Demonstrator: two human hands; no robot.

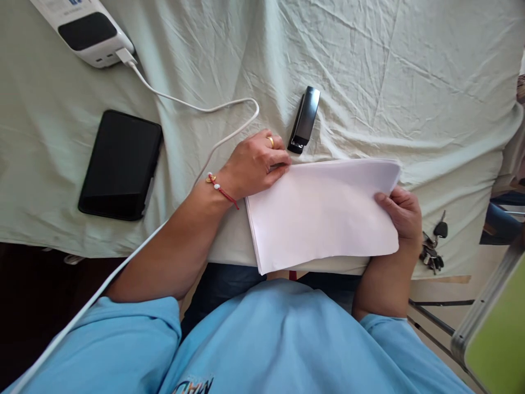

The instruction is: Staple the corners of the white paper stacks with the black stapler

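Observation:
A stack of white paper sheets (pixel 324 210) lies at the table's near edge on a pale green cloth (pixel 369 82). My left hand (pixel 256 163), with a gold ring and a red string bracelet, pinches the stack's upper left corner with closed fingers. My right hand (pixel 402 216) grips the stack's right edge, thumb on top and fingers underneath. A black stapler (pixel 304 119) rests just beyond my left hand's fingertips, apart from the paper.
A black phone (pixel 121 164) lies at the left. A white power bank (pixel 84 30) sits at the far left corner, its white cable (pixel 197 106) running past my left wrist. A bunch of keys (pixel 432 249) lies right of my right hand. A green-topped object (pixel 496 328) stands at the lower right.

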